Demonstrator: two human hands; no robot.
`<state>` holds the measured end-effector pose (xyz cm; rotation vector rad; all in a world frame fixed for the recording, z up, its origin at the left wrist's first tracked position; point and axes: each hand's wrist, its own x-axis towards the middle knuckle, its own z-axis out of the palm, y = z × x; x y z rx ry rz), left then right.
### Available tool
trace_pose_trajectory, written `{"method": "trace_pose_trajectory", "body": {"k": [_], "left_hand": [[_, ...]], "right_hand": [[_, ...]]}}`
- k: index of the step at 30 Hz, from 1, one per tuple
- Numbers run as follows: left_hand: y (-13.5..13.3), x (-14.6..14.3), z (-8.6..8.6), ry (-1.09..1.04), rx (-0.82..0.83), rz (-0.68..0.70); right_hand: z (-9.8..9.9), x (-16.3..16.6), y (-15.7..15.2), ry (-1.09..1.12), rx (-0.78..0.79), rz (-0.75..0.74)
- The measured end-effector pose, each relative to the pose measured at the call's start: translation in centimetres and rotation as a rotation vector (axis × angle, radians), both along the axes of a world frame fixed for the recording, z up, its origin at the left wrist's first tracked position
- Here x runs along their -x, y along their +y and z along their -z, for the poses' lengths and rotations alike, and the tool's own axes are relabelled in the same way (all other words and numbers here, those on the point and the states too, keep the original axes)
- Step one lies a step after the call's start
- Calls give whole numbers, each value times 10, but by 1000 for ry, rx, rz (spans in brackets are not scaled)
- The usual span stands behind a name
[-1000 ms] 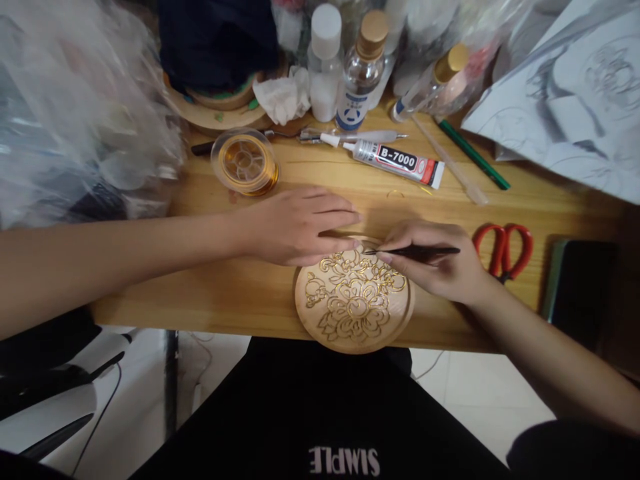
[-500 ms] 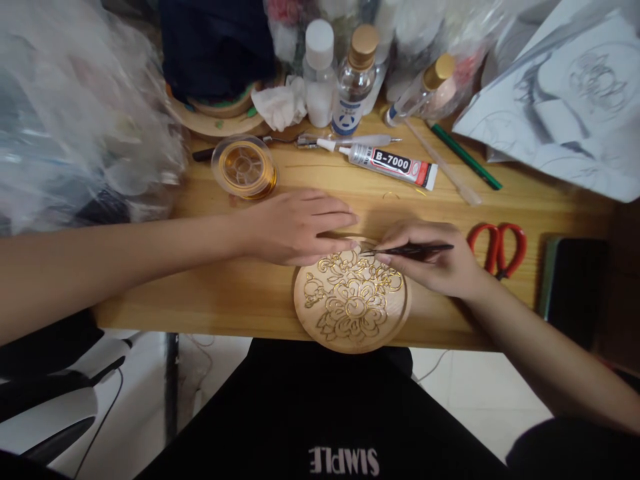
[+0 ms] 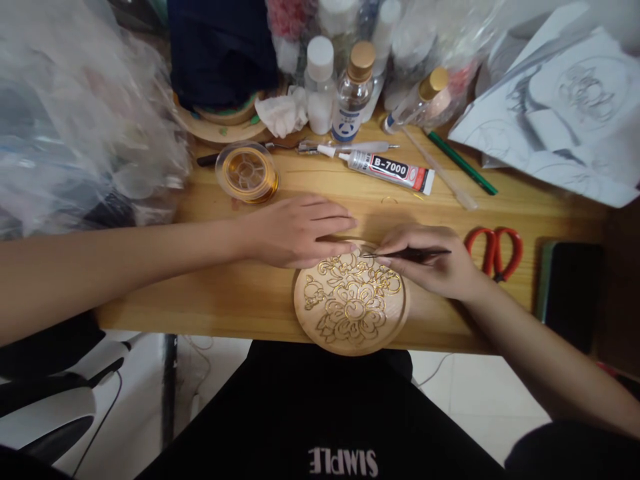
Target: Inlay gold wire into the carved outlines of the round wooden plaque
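A round wooden plaque point(image 3: 403, 313) with a carved flower pattern lies at the table's front edge, jutting slightly over it. Gold wire point(image 3: 315, 293) follows part of the pattern, mostly the upper and left lines; the big lower flower looks partly bare. My left hand point(image 3: 303, 230) rests flat with fingers stretched, its thumb touching the plaque's upper rim. Pinched in my right hand point(image 3: 433, 260) are dark tweezers point(image 3: 415, 253), their tips at the upper part of the pattern. Whether the tips hold any wire is too small to tell.
Behind my hands lie a spool of gold wire point(image 3: 247, 173), a B-7000 glue tube point(image 3: 390, 167), a green pencil point(image 3: 463, 163) and several bottles point(image 3: 347, 100). Red-handled scissors or pliers point(image 3: 510, 253) and a phone point(image 3: 573, 293) sit at right. Plastic bags point(image 3: 90, 120) crowd the left; sketches point(image 3: 555, 113) the right.
The view has shifted a little, so the things at the back appear slightly lower. Both hands stay in nearly the same place at the plaque, the tweezers still gripped.
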<state>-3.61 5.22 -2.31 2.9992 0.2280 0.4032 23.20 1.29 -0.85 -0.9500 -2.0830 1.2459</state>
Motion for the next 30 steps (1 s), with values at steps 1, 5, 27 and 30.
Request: {"method": "trace_pose_trajectory", "body": {"k": [1,5,27,30], "left_hand": [[0,0,0,5,13,-4],[-1,0,-2,82,71,-27],[0,0,-1,115,134,-44],[0,0,-1,90,99,-30]], "right_hand": [[0,0,0,-3,-3,1],[2,0,0,1,-20,-8],[1,0,-1,1,3,19],[2,-1,-1,6,31,33]]}}
